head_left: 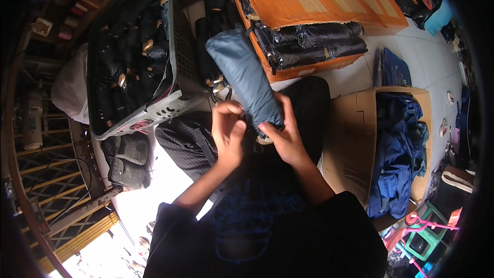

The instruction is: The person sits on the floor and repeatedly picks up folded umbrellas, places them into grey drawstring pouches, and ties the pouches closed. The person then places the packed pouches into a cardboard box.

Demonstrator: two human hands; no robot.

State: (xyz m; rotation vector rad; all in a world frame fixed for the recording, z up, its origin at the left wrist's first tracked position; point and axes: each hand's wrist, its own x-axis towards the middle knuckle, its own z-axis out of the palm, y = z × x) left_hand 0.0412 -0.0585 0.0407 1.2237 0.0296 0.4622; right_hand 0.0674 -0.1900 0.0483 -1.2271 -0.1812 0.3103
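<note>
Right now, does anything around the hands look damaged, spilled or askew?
The orange cardboard box has a torn, ragged front edge, with black wrapped bundles bulging out. The folded umbrella held by the left hand and right hand looks intact.

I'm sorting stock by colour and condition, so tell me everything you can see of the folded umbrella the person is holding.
The folded umbrella is a slim, rolled bundle of slate-blue fabric that looks like thin, smooth nylon with soft creases. It is closed and tilted, its far end pointing up and to the left toward the grey plastic basket, its near end down at the hands. The right hand wraps around the lower end; the left hand pinches at the same end beside it. Its handle is hidden by the fingers.
</note>
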